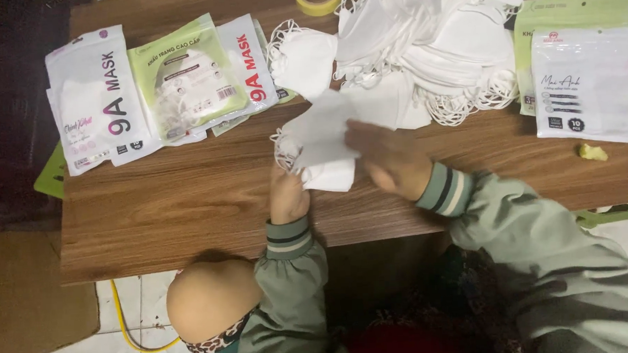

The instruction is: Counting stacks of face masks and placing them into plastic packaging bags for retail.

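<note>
Two hands, the left hand [287, 195] and the right hand [390, 158], are pinching a small stack of white masks [320, 145]. Just behind the grip a big mask pile [427, 40] is lying; sealed packets [151, 85] are lying far to its left, more packets [585, 76] to its right.

We reach forward with both arms in grey-green sleeves with striped cuffs. Our left hand [288, 195] is upright at the wrist, fingers curled closed in a pinch at the top. Our right hand [388, 156] lies palm down, fingers spread toward the left; it is blurred, so its grip seems loose at best
</note>
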